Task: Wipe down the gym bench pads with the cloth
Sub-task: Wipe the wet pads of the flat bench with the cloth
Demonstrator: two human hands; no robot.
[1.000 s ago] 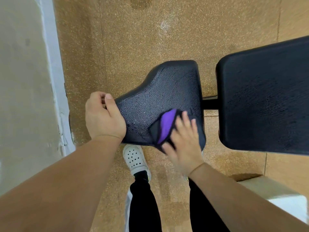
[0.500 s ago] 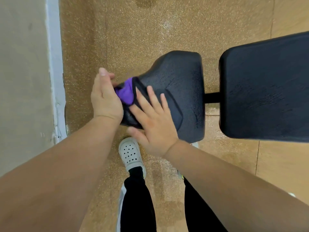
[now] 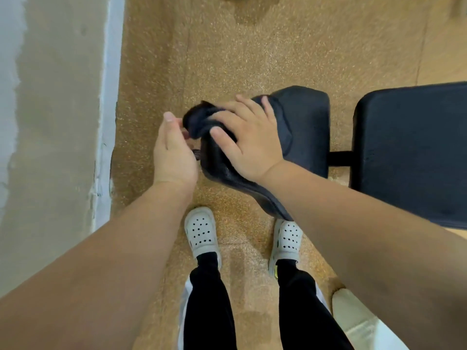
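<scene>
The black seat pad [image 3: 308, 127] of the gym bench lies in front of me, its narrow end pointing left. A dark cloth [image 3: 199, 117] is bunched over that narrow end. My right hand [image 3: 250, 142] presses flat on the cloth with fingers spread. My left hand [image 3: 174, 152] is cupped just left of the pad's tip, palm toward it; whether its fingers touch the cloth is hidden. The larger black back pad [image 3: 409, 152] sits to the right, joined by a black bar [image 3: 340, 157].
A wall with a pale skirting strip [image 3: 106, 122] runs along the left. Speckled tan flooring [image 3: 227, 46] surrounds the bench. My feet in white perforated clogs [image 3: 201, 231] stand just below the seat pad. A white object [image 3: 358, 322] lies at the lower right.
My right hand has slid the cloth leftward along the seat pad to its narrow tip. My left hand has let go of the pad's end and now sits beside it.
</scene>
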